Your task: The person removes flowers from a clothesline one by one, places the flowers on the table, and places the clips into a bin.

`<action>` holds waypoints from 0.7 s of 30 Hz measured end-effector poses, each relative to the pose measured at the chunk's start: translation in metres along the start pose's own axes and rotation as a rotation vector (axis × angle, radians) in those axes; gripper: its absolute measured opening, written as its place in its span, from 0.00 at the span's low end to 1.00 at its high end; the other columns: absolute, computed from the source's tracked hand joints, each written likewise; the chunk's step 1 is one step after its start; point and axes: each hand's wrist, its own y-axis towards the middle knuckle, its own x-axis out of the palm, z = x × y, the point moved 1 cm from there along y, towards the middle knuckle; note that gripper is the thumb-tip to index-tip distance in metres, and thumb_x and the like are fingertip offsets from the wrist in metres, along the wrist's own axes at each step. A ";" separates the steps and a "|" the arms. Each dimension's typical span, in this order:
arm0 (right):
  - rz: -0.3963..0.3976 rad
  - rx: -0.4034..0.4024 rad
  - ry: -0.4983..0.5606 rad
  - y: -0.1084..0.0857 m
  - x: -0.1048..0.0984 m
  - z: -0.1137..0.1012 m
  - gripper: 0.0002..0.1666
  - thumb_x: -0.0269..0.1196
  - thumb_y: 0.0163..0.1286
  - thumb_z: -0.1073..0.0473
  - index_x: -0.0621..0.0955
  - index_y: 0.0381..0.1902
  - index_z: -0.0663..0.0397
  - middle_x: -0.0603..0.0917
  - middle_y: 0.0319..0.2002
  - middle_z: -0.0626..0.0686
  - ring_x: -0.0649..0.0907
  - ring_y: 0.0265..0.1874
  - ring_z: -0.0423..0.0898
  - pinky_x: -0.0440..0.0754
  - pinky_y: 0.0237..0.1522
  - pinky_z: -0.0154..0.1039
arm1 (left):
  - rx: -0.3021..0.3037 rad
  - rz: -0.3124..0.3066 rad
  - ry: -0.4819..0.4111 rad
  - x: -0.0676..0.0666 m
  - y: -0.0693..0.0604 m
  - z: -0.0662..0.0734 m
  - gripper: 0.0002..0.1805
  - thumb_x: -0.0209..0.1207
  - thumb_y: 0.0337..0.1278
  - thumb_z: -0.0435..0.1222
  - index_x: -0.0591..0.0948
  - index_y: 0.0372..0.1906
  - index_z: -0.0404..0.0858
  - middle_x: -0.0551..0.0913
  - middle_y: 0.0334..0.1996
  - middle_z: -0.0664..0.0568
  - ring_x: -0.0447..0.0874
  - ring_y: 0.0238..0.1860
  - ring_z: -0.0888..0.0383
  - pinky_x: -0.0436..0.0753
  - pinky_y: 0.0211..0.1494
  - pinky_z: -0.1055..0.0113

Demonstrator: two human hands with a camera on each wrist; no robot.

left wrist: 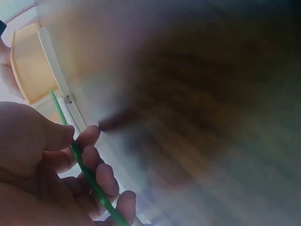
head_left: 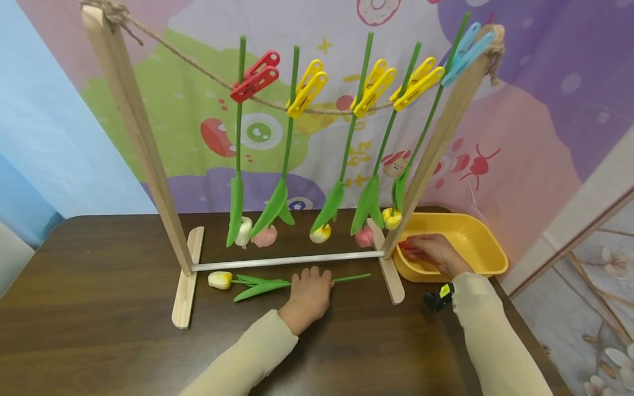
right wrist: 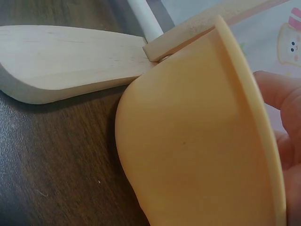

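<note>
A white-and-yellow artificial tulip [head_left: 220, 280] lies along the table below the rack's white bar, its bloom to the left. My left hand [head_left: 308, 297] holds its green stem; in the left wrist view the stem [left wrist: 83, 167] runs between the thumb and curled fingers. Over the left end of the yellow basin [head_left: 475, 231], my right hand [head_left: 436, 253] pinches a red clothespin [head_left: 403, 245], mostly covered by the fingers. The basin wall [right wrist: 193, 132] hides much of that hand in the right wrist view.
A wooden rack [head_left: 143, 137] carries a sagging rope [head_left: 193, 58]. Several tulips hang bloom-down from it by red, yellow and blue clothespins [head_left: 255, 77]. The rack's right foot [head_left: 391, 280] stands beside the basin. A patterned cloth [head_left: 307, 33] hangs behind the table [head_left: 99, 308].
</note>
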 end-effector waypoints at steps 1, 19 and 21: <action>-0.002 0.001 -0.006 0.000 0.000 0.000 0.29 0.52 0.70 0.64 0.61 0.62 0.81 0.84 0.29 0.43 0.85 0.30 0.36 0.83 0.41 0.34 | 0.000 0.003 0.001 0.000 0.000 0.000 0.12 0.48 0.68 0.43 0.76 0.41 0.39 0.74 0.35 0.44 0.73 0.42 0.46 0.70 0.43 0.52; 0.001 0.011 -0.203 0.005 0.000 0.002 0.28 0.55 0.69 0.61 0.66 0.59 0.79 0.84 0.30 0.44 0.83 0.30 0.37 0.83 0.42 0.35 | 0.015 -0.072 0.034 -0.006 -0.003 0.000 0.13 0.58 0.55 0.31 0.75 0.47 0.37 0.74 0.40 0.43 0.72 0.45 0.46 0.72 0.47 0.50; 0.009 0.009 -0.265 0.005 -0.001 0.002 0.27 0.56 0.68 0.61 0.68 0.57 0.79 0.84 0.31 0.45 0.83 0.30 0.37 0.82 0.42 0.35 | 0.017 -0.070 0.035 -0.006 -0.003 0.000 0.13 0.57 0.55 0.31 0.75 0.47 0.37 0.74 0.41 0.43 0.72 0.45 0.45 0.72 0.47 0.50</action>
